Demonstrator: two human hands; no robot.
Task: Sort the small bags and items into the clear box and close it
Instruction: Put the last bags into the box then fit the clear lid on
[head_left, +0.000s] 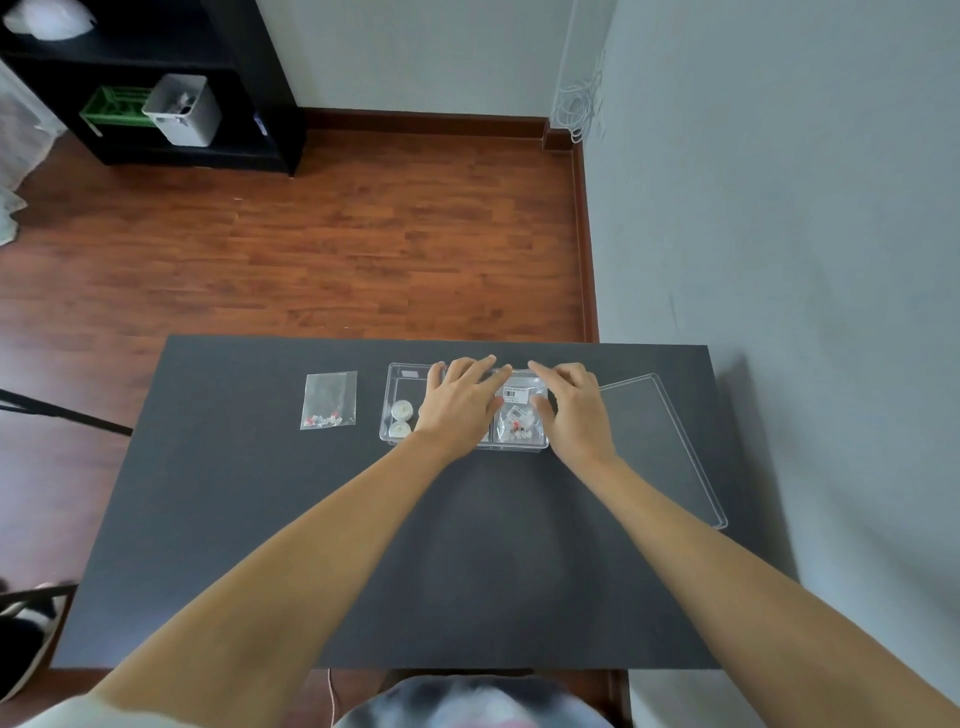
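Observation:
A clear box (397, 370) with compartments stands open on the dark table (260, 519). Its left compartment holds white round items (401, 410). The right compartment holds small clear bags (519, 410) with barcode labels and small red and white parts. My left hand (460, 400) lies flat over the box's middle, fingers spread. My right hand (571, 405) rests on the bags in the right compartment, fingers pressing on them. Another small clear bag (329, 400) with red and white bits lies on the table left of the box. The clear lid (670, 441) lies flat to the right.
The table's right edge runs close to a grey wall (779, 208). Beyond the far edge is wooden floor (311, 244) and a black shelf (249, 78) with a green basket and a white container. A shoe shows at the lower left.

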